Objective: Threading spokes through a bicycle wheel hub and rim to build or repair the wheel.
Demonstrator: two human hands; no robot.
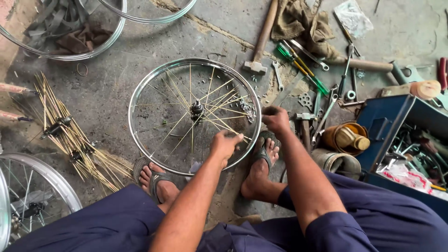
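1. Head view: a stained grey concrete floor (116, 93) fills the background, littered with tools and wheel parts.
2. At the centre lies a chrome bicycle wheel rim (140, 88), flat on the floor, with thin brass-coloured spokes (219, 100) fanning out from the hub (197, 111).
3. The left hand (225, 143) sits at about 5 o'clock on the rim, fingers curled narrow and pinched at the spoke ends by the rim's inner edge; what it grips is too small to tell.
4. The right hand (275, 118) is at about 3 o'clock, just outside the rim, closed in a fist around something small that cannot be made out.
5. Two sandalled feet (156, 179) rest at the rim's 6 o'clock edge.
6. At 9 o'clock of the wheel lie loose hubs with spoke bundles (70, 135).
7. At 1 o'clock lie a hammer (261, 44), spanners (277, 74) and green-handled screwdrivers (298, 67).
8. At 3 o'clock, well apart, stands a blue toolbox (387, 123).
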